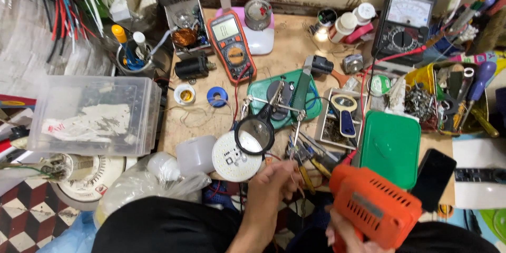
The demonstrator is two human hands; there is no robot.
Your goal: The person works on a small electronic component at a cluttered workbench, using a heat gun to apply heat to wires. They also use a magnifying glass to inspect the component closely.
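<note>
Quickly, head view only. Right hand (345, 234) at 5 o'clock, fingers wrapped on grip of orange soldering gun (375, 208), body angled toward 11. Looks rigid plastic, moderately heavy, tip end likely hot; best held by the handle only. Left hand (274, 187) at 6 o'clock, fingers pinched closed on something thin, probably a wire or solder strand (293, 176); too small to tell. Would be light, bendy, easy to drop. Round white LED board (234, 156) just beyond at 11 of left hand, under helping-hands magnifier (254, 134); thin, fragile, hold by rim. Worktop (287, 47) crowded: green box (391, 147) at 1 of gun, black phone (433, 178) just beside it, clear plastic bin (95, 115) at 9. Little open room; near edge tight.
</note>
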